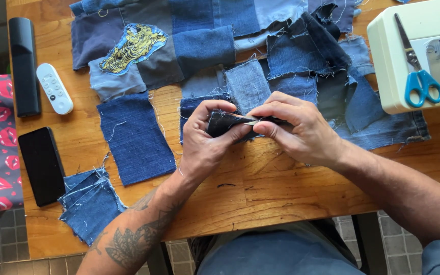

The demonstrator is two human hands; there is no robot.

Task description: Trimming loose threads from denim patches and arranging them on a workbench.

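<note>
My left hand [202,140] and right hand [294,130] pinch the small dark folded denim scrap [225,123], grips clamped. Best I keep edges aligned, above the wooden table [260,188].

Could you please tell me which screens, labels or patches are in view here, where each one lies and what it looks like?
Phone: left side of the wooden table, black rectangle, screen dark.
Remote: above the phone, small, white, rounded, with buttons.
Tiger patch: on the denim patchwork at the top, yellow on light blue.
No packages or signs.
</note>
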